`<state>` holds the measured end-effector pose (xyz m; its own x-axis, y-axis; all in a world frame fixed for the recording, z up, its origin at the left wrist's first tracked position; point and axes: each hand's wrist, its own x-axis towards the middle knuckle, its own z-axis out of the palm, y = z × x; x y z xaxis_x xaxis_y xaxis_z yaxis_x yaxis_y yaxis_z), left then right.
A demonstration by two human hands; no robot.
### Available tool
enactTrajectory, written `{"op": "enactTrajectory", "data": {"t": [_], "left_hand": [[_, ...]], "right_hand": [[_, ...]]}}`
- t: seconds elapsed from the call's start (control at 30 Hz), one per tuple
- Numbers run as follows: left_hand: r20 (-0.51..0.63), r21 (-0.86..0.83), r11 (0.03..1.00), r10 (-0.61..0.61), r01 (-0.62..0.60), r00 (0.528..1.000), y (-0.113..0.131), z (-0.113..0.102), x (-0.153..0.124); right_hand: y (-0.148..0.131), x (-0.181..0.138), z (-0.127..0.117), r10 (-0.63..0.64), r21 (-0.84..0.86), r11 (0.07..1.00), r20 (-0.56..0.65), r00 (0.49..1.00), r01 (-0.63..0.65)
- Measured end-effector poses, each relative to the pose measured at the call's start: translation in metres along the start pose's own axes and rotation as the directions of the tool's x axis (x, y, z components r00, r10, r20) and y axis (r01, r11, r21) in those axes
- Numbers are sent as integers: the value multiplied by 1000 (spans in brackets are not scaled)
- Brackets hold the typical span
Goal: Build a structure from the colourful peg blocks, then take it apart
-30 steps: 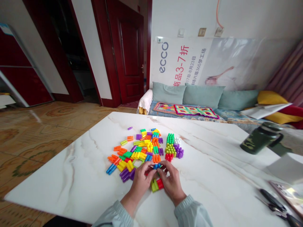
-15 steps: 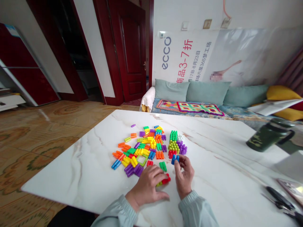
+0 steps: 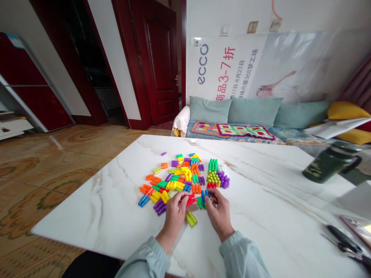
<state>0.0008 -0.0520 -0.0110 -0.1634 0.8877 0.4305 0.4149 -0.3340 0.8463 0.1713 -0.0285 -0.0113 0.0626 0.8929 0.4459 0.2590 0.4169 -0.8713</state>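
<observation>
My left hand (image 3: pixel 176 212) pinches a red plastic building block (image 3: pixel 191 199) between thumb and fingers, just above the table. In my right hand (image 3: pixel 218 210) is a blue block (image 3: pixel 204 195), held between thumb and fingertips. The two blocks are close together but apart. A green block (image 3: pixel 199 203) lies between them, partly covered. Nearer to me, a yellow-green block (image 3: pixel 191 219) rests on the table below my left fingertips. Beyond my right hand stands a tight group of assembled blocks, with green (image 3: pixel 213 165), yellow-green (image 3: pixel 213 178), white (image 3: pixel 221 167), purple (image 3: pixel 223 180) and red (image 3: pixel 211 185) parts.
A loose pile of coloured blocks (image 3: pixel 174 185) spreads over the white marbled table (image 3: pixel 116 216) left of the group. At the right are a dark green flask (image 3: pixel 324 164), scissors (image 3: pixel 346 241) and a flat framed object (image 3: pixel 356 227). A sofa (image 3: pixel 232 131) stands behind.
My left hand has moved up and left and now grips a red block; the yellow-green block lies uncovered. My right hand has shifted left with the blue block.
</observation>
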Motion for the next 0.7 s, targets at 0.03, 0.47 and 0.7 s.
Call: {"op": "enactTrajectory", "data": {"t": [0.03,0.47,0.7], "left_hand": [[-19,-40,997,-66,65,998,-3,0,1],[179,-194,966,-135,170,974,-8,7,0],[163,-170,973,-128,156,978,-3,5,-2]], "right_hand": [[0,0,1,10,23,1000,47,999,-11],[5,-2,9,167,276,930,271,948,-243],[8,-3,7,113,193,967,262,958,-167]]}}
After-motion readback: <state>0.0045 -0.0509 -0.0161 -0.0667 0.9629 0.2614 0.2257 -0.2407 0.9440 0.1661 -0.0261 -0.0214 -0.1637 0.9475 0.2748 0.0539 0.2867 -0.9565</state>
